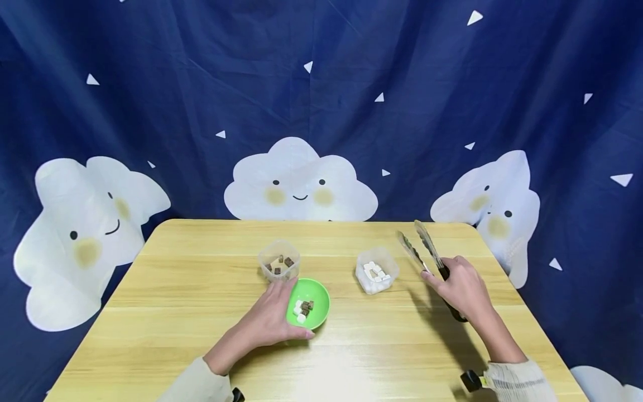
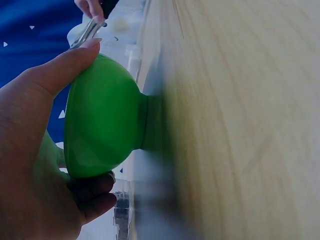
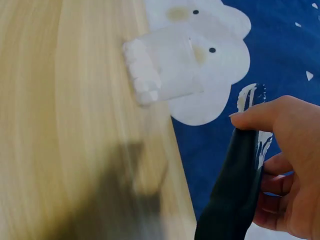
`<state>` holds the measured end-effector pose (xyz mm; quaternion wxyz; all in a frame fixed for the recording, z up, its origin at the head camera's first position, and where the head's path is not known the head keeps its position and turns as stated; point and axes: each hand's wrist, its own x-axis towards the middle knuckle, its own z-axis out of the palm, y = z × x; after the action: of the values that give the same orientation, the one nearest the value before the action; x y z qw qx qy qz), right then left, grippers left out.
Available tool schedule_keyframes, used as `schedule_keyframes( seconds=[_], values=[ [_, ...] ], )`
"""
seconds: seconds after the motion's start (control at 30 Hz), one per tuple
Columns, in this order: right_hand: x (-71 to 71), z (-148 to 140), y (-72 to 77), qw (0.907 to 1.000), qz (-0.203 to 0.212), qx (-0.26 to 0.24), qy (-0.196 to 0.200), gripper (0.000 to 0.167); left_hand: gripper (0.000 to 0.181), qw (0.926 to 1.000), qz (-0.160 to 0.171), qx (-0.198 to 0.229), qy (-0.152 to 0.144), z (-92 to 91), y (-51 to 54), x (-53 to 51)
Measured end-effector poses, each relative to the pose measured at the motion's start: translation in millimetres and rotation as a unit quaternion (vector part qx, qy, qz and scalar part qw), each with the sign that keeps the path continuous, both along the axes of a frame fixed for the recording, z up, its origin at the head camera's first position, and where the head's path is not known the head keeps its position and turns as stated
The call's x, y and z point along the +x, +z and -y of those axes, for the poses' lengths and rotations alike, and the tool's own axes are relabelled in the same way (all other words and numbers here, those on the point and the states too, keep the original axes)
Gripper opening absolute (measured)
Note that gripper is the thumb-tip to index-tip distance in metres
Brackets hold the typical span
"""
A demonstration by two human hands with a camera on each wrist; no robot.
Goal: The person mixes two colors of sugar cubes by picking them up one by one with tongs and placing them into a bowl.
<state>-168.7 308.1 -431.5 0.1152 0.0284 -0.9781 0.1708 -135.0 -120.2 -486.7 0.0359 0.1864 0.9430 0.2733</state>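
My left hand (image 1: 268, 319) grips a green bowl (image 1: 319, 298) by its side, thumb at the near rim and fingers at the far side. In the bowl lie several white and brown small cubes. The left wrist view shows the footed base of the bowl (image 2: 102, 120) at the tabletop; whether it touches is blurred. At the right, my right hand (image 1: 464, 287) holds metal tongs (image 1: 429, 243) with black handles above the table. The tongs' tips stand apart and point away from me, with nothing visible between them.
A clear plastic container (image 1: 279, 249) with several brown cubes stands just beyond the left hand. Another clear container (image 1: 387, 258), holding white pieces, stands between bowl and tongs. Behind the wooden table (image 1: 201, 279) hangs a blue curtain (image 1: 271, 100) with clouds.
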Motion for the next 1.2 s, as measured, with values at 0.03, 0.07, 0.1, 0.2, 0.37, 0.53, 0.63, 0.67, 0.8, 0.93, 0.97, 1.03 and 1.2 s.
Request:
schedule_keyframes(
  seconds=[0.03,0.07,0.1,0.2,0.37,0.53,0.63,0.67,0.8,0.93,0.97,1.03,1.2],
  values=[
    [0.1,-2,-1.4,0.9999,0.005,0.007,-0.006,0.068,0.133,1.0000,-0.001,0.001,0.000,0.1,-0.1,-0.1],
    [0.1,-3,-2.9,0.9998,0.009,0.013,-0.010,0.066,0.133,1.0000,-0.002,0.003,-0.001,0.1,-0.2,-0.1],
    [0.0,-5,-4.6,0.9996,0.014,0.019,-0.014,0.063,0.133,1.0000,-0.002,0.005,-0.001,0.2,-0.3,-0.3],
    [-0.4,-9,-10.4,0.9988,0.033,0.028,-0.024,0.051,0.133,1.0000,0.001,0.006,-0.001,0.5,-0.6,-0.1],
    [-1.2,-16,-20.4,0.9951,0.080,0.037,-0.044,0.049,0.134,1.0000,0.006,0.006,0.002,0.3,-0.9,0.0],
    [-1.9,-22,-29.3,0.9905,0.113,0.054,-0.057,0.053,0.136,0.9999,0.013,0.006,0.004,0.0,-1.8,-0.1],
    [-2.6,-25,-34.4,0.9889,0.124,0.057,-0.059,0.053,0.136,0.9999,0.015,0.004,0.005,0.0,-2.2,0.0],
    [-2.9,-26,-35.9,0.9883,0.128,0.057,-0.060,0.053,0.136,0.9999,0.015,0.004,0.005,0.0,-2.2,0.0],
    [-4.2,-28,-41.9,0.9869,0.139,0.055,-0.061,0.054,0.136,0.9999,0.013,0.003,0.005,-0.4,-1.9,0.3],
    [-4.8,-30,-45.9,0.9858,0.148,0.055,-0.059,0.051,0.135,0.9999,0.010,0.006,0.004,-1.4,-1.5,0.3],
    [-5.0,-30,-46.6,0.9855,0.149,0.055,-0.058,0.051,0.134,0.9999,0.010,0.007,0.004,-1.6,-1.5,0.2],
    [-5.2,-31,-47.4,0.9849,0.153,0.055,-0.059,0.051,0.135,0.9999,0.011,0.008,0.003,-1.8,-1.3,-0.1],
    [-7.1,-32,-46.2,0.9841,0.162,0.047,-0.057,0.055,0.136,0.9998,0.015,-0.005,0.008,-1.4,-2.8,-1.6]
  ],
)
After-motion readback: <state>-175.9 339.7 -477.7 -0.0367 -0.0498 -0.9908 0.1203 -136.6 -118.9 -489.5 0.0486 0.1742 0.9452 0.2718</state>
